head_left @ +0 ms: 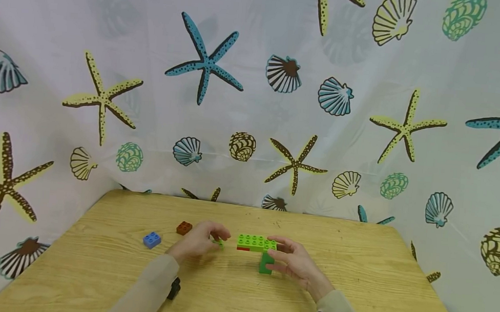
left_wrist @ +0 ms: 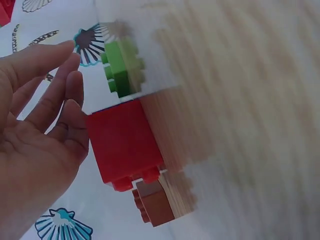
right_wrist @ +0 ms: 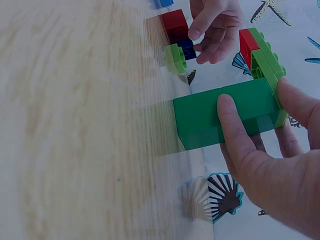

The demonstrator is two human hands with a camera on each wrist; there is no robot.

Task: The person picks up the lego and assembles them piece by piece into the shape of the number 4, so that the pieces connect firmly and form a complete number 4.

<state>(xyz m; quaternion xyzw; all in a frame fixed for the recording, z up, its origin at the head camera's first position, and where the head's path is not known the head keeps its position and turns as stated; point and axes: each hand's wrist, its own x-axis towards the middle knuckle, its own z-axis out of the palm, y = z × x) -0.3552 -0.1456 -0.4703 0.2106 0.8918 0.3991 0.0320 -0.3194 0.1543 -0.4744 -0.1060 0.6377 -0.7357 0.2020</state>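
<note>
My right hand (head_left: pixel 296 265) grips an upright green block column (head_left: pixel 265 263), its thumb on the near face and other fingers reaching around the top and far side. Bright green studded bricks (head_left: pixel 249 240) cap the column and jut out leftward, with a red brick (right_wrist: pixel 246 45) beneath their outer end. My left hand (head_left: pixel 199 240) has loosely bent fingers right beside a red brick (left_wrist: pixel 125 142), which the hand hides in the head view. A dark blue brick (right_wrist: pixel 186 48) lies by those fingertips, near a small light green brick (left_wrist: pixel 117 67).
On the wooden table (head_left: pixel 356 262), a brown brick (head_left: pixel 184 228) lies behind the left hand and a blue brick (head_left: pixel 152 240) farther left. A white curtain (head_left: pixel 244 111) with shells and starfish hangs around the table's back and sides.
</note>
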